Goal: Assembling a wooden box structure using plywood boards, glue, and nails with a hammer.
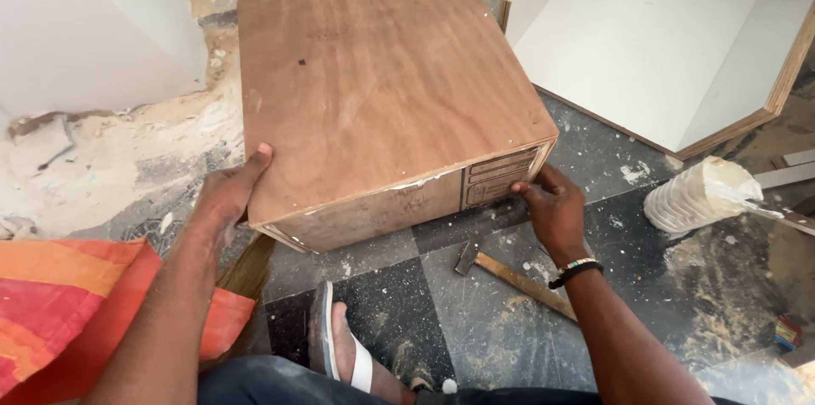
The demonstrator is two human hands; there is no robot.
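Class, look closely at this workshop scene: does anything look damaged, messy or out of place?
The floor is scattered with sawdust and white specks, and a hammer lies loose beside the person's foot. The plywood box, gripped by the left hand and right hand, has chipped white patches along its front edge.

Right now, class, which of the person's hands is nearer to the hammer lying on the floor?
Right. The right hand grips the plywood box's near right corner, just above the hammer. The left hand holds the box's left edge, farther away.

L hand (227, 194) + R hand (553, 205) spread, fingers bent.
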